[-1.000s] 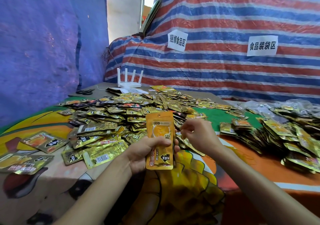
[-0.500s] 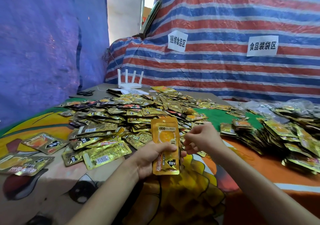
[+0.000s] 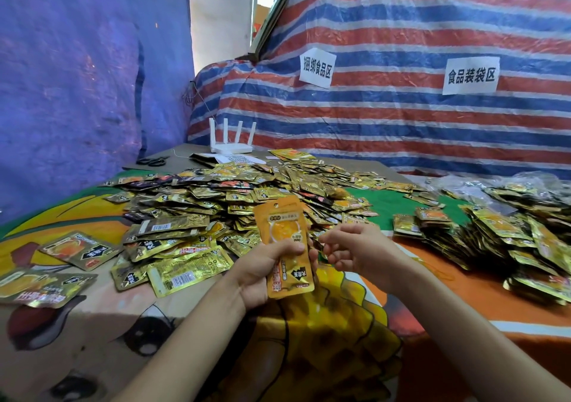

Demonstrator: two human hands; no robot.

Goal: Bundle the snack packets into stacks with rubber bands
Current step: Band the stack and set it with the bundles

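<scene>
My left hand [image 3: 259, 273] grips a thin stack of orange snack packets [image 3: 284, 241] upright, just above the table's near edge. My right hand [image 3: 355, 251] hovers just right of the stack with its fingers curled and thumb and forefinger pinched together beside the packet's edge. I see nothing plainly between those fingertips. A big heap of loose gold and orange packets [image 3: 234, 197] spreads behind both hands. No rubber band is clearly visible.
Bundled packets [image 3: 500, 241] pile up at the right on the cartoon-print tablecloth [image 3: 324, 340]. Stray packets [image 3: 77, 250] lie at the left. A white router [image 3: 230, 145] and black scissors [image 3: 153, 161] sit at the back, with striped tarp behind.
My right hand drew back from the heap's near edge and came down beside the stack. My left hand shifted the stack slightly right and lower.
</scene>
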